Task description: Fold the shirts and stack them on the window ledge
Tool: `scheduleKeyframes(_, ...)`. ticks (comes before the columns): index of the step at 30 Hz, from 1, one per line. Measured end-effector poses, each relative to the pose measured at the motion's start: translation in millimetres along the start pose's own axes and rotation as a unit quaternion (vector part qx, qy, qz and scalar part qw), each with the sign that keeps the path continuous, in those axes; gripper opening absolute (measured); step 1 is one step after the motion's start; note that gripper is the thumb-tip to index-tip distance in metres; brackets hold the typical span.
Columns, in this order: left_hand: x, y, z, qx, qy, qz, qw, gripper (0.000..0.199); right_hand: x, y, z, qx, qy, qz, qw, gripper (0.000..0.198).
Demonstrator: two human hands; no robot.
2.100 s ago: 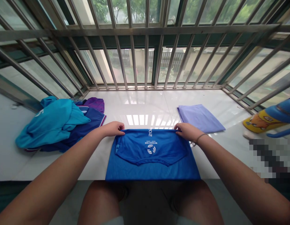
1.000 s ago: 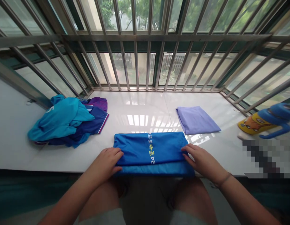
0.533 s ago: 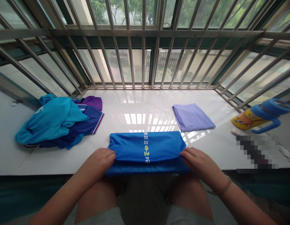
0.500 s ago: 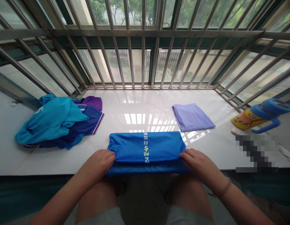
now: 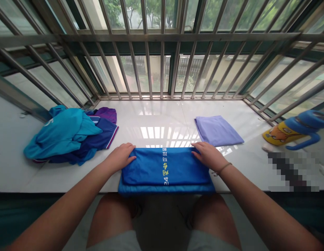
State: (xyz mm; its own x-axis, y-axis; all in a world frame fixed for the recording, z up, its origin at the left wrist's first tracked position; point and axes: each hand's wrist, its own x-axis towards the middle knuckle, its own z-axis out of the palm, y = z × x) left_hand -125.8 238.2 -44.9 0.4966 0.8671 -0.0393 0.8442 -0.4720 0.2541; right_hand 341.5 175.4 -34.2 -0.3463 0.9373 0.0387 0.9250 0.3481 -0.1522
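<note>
A blue shirt (image 5: 148, 167), folded into a wide strip with white and yellow lettering, lies on the white sill at its front edge. Its lower layer hangs slightly over that edge. At the strip's far left corner rests my left hand (image 5: 122, 157), thumb apart from the fingers on the cloth. My right hand (image 5: 210, 157) touches the far right corner, its thumb and forefinger spread apart. Neither hand visibly grips the fabric. Just beyond my right hand is a folded lavender cloth (image 5: 218, 130).
A loose heap of clothes (image 5: 70, 129) in teal, navy and purple sits on the left of the sill (image 5: 148, 115). On the right are a blue and yellow bottle (image 5: 290, 129) lying tilted and a blurred-out dark item (image 5: 290, 170). Metal bars (image 5: 162, 69) enclose the far side.
Both hands have moved from the near fold of the blue shirt to its far corners, letting go of the fold. The upper layer now lies flatter. The view has shifted slightly.
</note>
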Motion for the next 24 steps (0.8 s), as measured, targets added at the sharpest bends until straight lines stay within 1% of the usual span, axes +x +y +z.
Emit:
scheduleKeyframes(3, 30, -7, -4, -0.046, -0.082, -0.035, 0.995, 0.031, 27, 4, 3, 0.009, -0.067, 0.020, 0.998, 0.038)
scheduleKeyframes(5, 45, -13, -10, -0.086, -0.144, -0.051, 0.985, 0.028, 40, 7, 1, 0.012, -0.103, 0.023, 0.994, 0.033)
scheduleKeyframes(7, 60, -21, -17, -0.100, -0.177, -0.054, 0.978, 0.030, 51, 13, -5, 0.003, -0.119, 0.027, 0.992, 0.027)
scheduleKeyframes(9, 75, -27, -23, -0.086, -0.170, -0.059, 0.980, 0.032, 62, 18, -12, -0.013, -0.106, 0.041, 0.993, 0.029)
scheduleKeyframes(12, 93, -32, -31, -0.058, -0.132, -0.067, 0.987, 0.031, 74, 22, -21, -0.016, -0.056, 0.069, 0.996, 0.031)
scheduleKeyframes(13, 97, -32, -33, -0.056, -0.123, -0.067, 0.989, 0.031, 75, 20, -23, -0.009, -0.056, 0.074, 0.996, 0.030)
scheduleKeyframes(15, 99, -31, -34, -0.053, -0.126, -0.058, 0.989, 0.030, 74, 15, -24, 0.015, -0.092, 0.067, 0.993, 0.025)
scheduleKeyframes(18, 93, -28, -30, -0.032, -0.157, -0.041, 0.986, 0.034, 63, 8, -19, 0.032, -0.155, 0.051, 0.986, 0.028)
scheduleKeyframes(22, 85, -30, -25, -0.010, -0.162, -0.046, 0.986, 0.043, 47, 13, -12, 0.045, -0.195, 0.093, 0.975, 0.028)
scheduleKeyframes(24, 87, -33, -26, -0.017, -0.174, -0.044, 0.984, 0.037, 46, 20, -12, 0.045, -0.205, 0.096, 0.973, 0.020)
